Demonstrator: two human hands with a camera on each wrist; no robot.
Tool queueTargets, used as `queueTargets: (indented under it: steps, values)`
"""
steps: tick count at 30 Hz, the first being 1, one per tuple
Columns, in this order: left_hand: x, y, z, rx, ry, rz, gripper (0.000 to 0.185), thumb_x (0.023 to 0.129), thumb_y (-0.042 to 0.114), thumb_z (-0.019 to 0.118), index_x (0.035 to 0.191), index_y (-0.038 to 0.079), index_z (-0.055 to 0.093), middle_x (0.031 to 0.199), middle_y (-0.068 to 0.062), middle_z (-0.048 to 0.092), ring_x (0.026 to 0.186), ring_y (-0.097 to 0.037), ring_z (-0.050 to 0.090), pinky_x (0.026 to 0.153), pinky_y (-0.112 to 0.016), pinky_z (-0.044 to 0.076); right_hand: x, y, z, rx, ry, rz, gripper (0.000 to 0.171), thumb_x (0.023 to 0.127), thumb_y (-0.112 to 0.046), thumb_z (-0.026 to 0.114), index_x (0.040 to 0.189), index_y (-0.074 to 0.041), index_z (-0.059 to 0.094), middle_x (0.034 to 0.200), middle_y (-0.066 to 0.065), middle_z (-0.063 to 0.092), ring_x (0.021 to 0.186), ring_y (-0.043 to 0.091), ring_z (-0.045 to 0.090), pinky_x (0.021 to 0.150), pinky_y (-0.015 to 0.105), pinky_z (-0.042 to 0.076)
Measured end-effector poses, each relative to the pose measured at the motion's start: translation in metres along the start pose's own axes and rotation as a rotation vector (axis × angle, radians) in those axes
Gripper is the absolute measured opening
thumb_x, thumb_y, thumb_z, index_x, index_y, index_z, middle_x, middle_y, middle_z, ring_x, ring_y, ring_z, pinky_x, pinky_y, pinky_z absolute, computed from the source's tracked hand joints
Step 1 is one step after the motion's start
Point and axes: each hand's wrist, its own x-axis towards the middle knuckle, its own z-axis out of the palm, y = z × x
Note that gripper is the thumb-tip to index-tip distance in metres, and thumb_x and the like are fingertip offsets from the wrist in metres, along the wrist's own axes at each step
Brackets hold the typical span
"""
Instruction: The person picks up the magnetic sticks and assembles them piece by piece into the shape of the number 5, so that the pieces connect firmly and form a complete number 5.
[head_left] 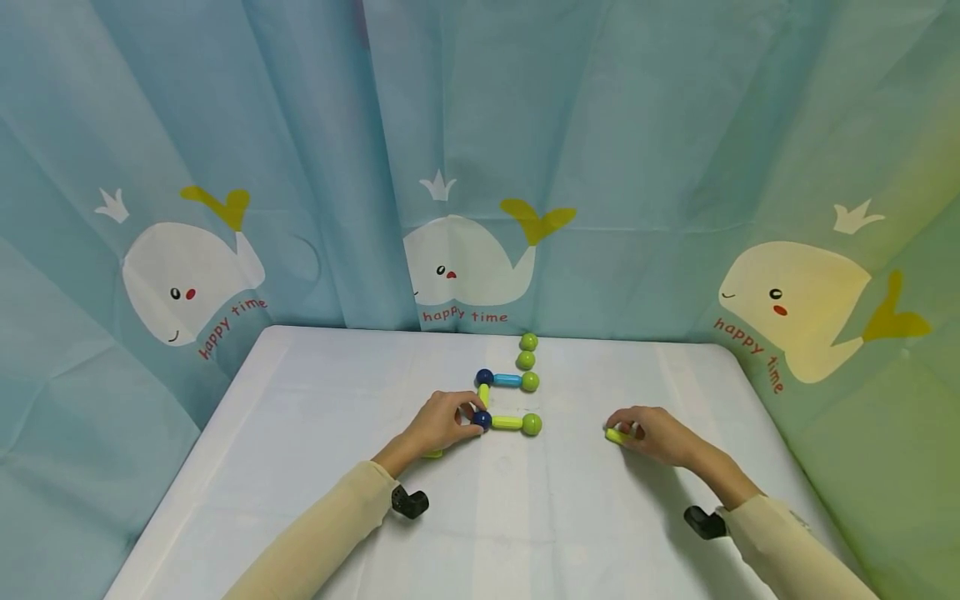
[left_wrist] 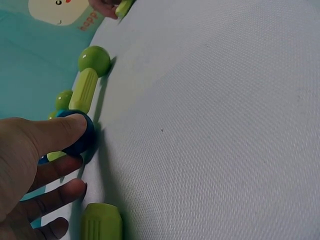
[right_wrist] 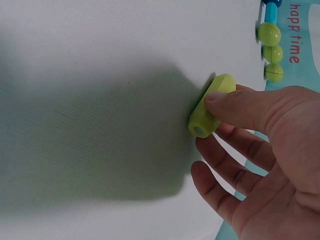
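Person's sitting at a white table (head_left: 300,467) with whale-print curtains (head_left: 225,167) all around it. Left hand (head_left: 442,423) is pinching the dark blue ball (head_left: 482,419) at the near-left corner of a little rod-and-ball build. From that ball a yellow-green rod (head_left: 507,422) runs right to a green ball (head_left: 532,424). Another short rod goes up to a second blue ball (head_left: 484,377), then a blue rod (head_left: 507,380) across to another green ball (head_left: 529,382), with two more green balls (head_left: 527,351) lined up behind it. Right hand (head_left: 652,432) is well off to the right, holding a loose yellow-green rod (head_left: 617,435) against the table.
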Motion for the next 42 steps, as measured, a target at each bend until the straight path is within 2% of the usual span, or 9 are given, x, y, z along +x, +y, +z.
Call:
queueTargets:
  steps: [9,15,22,29,36,42]
  values:
    - [0.002,0.0,0.0,0.003,-0.002,-0.003,0.028,0.082,0.025,0.08,0.107,0.02,0.069,0.091,0.004,0.069,0.073,-0.007,0.056,0.068,-0.025,0.046,0.003,-0.004,-0.001,-0.033,-0.02,-0.009,0.02,0.087,0.003,0.067,0.105,-0.006,0.068,0.089,0.005,0.065,0.074,0.015,0.059,0.064,0.031,0.049]
    - [0.001,-0.001,0.001,-0.012,0.001,0.005,0.028,0.081,0.023,0.081,0.107,0.019,0.069,0.091,0.004,0.069,0.073,-0.008,0.057,0.068,-0.025,0.047,0.003,-0.007,-0.006,-0.026,-0.03,-0.018,0.026,0.084,0.005,0.069,0.107,-0.006,0.067,0.091,0.007,0.068,0.076,0.018,0.063,0.066,0.033,0.051]
    - [0.002,0.0,0.0,-0.025,-0.004,0.005,0.028,0.081,0.022,0.081,0.106,0.018,0.069,0.091,0.003,0.069,0.075,-0.009,0.058,0.07,-0.026,0.047,0.0,-0.012,-0.008,0.072,-0.014,-0.025,0.029,0.085,0.003,0.069,0.113,-0.004,0.064,0.097,0.011,0.072,0.08,0.019,0.067,0.065,0.03,0.052]
    - [0.002,0.0,-0.002,-0.056,-0.02,0.017,0.027,0.081,0.019,0.081,0.105,0.016,0.07,0.091,0.002,0.07,0.075,-0.007,0.06,0.071,-0.025,0.049,-0.003,-0.015,-0.005,0.165,0.027,0.002,0.03,0.086,0.0,0.071,0.113,-0.009,0.065,0.098,0.009,0.072,0.082,0.018,0.068,0.065,0.029,0.051]
    - [0.005,-0.004,-0.002,-0.083,-0.023,0.035,0.026,0.081,0.019,0.081,0.104,0.015,0.07,0.09,0.002,0.07,0.078,-0.009,0.063,0.071,-0.024,0.05,-0.003,-0.016,0.0,0.209,0.058,0.005,0.027,0.086,-0.005,0.073,0.112,-0.011,0.066,0.097,0.007,0.073,0.084,0.021,0.069,0.067,0.032,0.052]
    - [0.007,-0.009,-0.003,-0.124,-0.017,0.018,0.027,0.079,0.021,0.083,0.104,0.016,0.072,0.09,0.004,0.07,0.077,-0.007,0.061,0.068,-0.024,0.049,-0.003,-0.017,0.005,0.256,0.064,0.012,0.027,0.088,-0.007,0.072,0.114,-0.008,0.066,0.097,0.01,0.073,0.084,0.024,0.07,0.066,0.031,0.051]
